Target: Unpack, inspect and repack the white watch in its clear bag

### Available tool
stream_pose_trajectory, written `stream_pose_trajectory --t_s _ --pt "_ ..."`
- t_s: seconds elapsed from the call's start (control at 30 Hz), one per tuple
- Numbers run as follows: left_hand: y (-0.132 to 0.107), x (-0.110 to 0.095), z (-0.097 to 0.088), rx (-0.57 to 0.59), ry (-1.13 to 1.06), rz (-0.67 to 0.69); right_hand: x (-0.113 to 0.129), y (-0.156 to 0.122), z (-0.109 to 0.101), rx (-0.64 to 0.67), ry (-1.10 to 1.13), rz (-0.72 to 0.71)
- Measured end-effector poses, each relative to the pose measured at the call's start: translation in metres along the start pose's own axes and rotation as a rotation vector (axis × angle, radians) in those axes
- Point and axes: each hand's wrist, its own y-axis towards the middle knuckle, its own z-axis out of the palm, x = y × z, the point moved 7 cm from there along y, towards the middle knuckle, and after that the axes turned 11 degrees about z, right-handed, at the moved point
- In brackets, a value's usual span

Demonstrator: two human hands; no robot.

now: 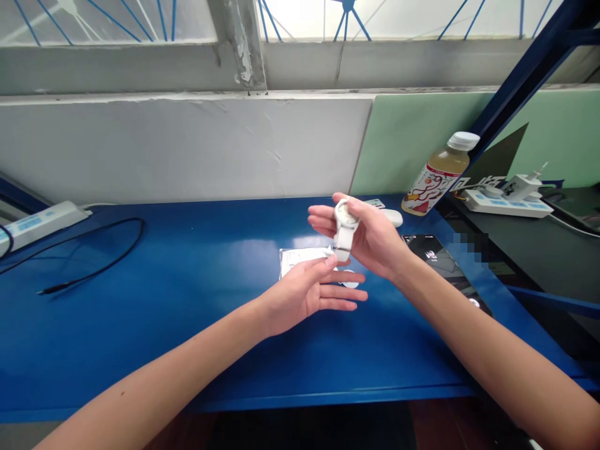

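My right hand holds a white wristwatch above the blue table, with the round dial near my thumb and the strap hanging down. My left hand is open, palm up, just below the watch, its fingertips close to the strap's lower end. Under my hands lies a clear plastic packet with a white card inside, and a small round white piece shows beside my left fingers.
A drink bottle leans at the back right beside a white oval object. A dark phone lies right of my hand. Power strips sit at the far right and far left; a black cable curls on the left.
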Motion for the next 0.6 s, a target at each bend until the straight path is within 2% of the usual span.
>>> stream_pose_trajectory --t_s 0.13,0.23,0.43,0.6 --pt "0.002 -0.009 -0.006 -0.049 0.087 0.121 -0.004 -0.008 0.014 0.053 -0.397 -0.058" --pt "0.001 -0.01 -0.007 -0.067 0.151 0.135 -0.004 -0.007 0.011 0.02 -0.534 -0.106" --pt "0.001 -0.007 -0.005 -0.052 0.211 0.139 -0.035 0.002 0.004 0.122 -0.261 0.18" --pt "0.0 -0.008 -0.008 -0.049 0.271 0.166 -0.041 0.005 0.0 0.115 -0.141 0.209"
